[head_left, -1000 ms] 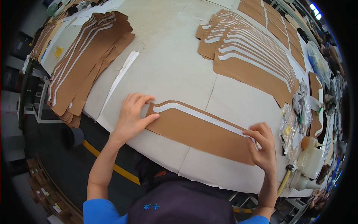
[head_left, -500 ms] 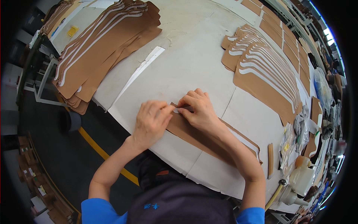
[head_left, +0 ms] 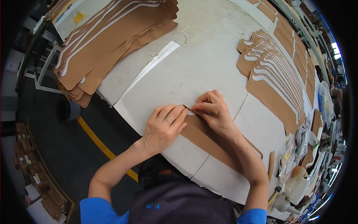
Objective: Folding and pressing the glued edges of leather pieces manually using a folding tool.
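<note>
A long brown leather-like panel (head_left: 209, 140) lies along the near edge of the table in front of me. My left hand (head_left: 164, 125) rests over the panel's left end, palm down with fingers stretched out. Just right of those fingertips, my right hand (head_left: 214, 112) pinches the panel's far edge at its left corner. A small white patch (head_left: 191, 112) shows between the two hands. My right forearm crosses the panel and hides part of its far edge.
Brown panels with white curved strips are piled at the left (head_left: 123, 35) and fanned out at the right (head_left: 276, 86). A torn white strip (head_left: 149, 69) lies on the pale table (head_left: 209, 56). Near the right edge are a tan stick (head_left: 271, 166) and a white plastic bottle (head_left: 297, 188).
My left hand has flattened onto the panel's end. The right hand still pinches at the corner, its fingers shifted. White along the panel's right far edge no longer shows. The whole view has shifted.
</note>
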Demonstrator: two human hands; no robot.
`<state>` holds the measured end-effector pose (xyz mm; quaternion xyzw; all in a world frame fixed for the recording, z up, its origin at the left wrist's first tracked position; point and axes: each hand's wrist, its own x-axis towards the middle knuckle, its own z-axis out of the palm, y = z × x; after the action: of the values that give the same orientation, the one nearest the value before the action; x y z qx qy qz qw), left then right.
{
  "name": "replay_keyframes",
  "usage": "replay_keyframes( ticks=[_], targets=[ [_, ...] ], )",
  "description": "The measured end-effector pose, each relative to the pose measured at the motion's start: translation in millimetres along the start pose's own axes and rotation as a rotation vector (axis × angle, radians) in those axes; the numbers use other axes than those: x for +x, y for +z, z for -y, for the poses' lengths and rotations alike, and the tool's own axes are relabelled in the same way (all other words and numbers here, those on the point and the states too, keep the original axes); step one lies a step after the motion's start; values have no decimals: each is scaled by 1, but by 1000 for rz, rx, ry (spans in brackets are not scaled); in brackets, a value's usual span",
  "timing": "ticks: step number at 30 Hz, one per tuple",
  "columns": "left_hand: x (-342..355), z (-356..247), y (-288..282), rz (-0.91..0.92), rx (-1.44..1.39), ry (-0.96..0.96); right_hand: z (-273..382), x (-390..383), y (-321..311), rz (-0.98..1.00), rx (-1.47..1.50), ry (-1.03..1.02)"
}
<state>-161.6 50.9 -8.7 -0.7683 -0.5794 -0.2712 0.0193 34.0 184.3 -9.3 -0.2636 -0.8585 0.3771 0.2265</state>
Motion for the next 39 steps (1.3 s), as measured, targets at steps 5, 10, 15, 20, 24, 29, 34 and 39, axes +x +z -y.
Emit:
replay_keyframes(
  ticks=[5,10,15,20,24,29,34,39],
  targets=[
    [4,1,-2,16,-65,-34,-10,0,-8,57,9,-79],
    [2,7,2,22,-88,-40,-16,5,-15,143,-18,-175],
    [4,5,3,32,-107,-63,-17,11,-19,197,-65,-300],
    [8,2,4,54,-75,-70,-21,9,-19,170,-14,-271],
    [5,2,2,72,-32,-43,-19,5,-26,116,167,-59],
    [4,0,2,51,10,-12,-27,0,-32,106,55,-168],
    [4,0,0,54,34,0,-31,-4,-32,139,3,-252],
    [4,-1,-2,49,45,7,-24,-6,-22,141,-118,-357]
  ],
)
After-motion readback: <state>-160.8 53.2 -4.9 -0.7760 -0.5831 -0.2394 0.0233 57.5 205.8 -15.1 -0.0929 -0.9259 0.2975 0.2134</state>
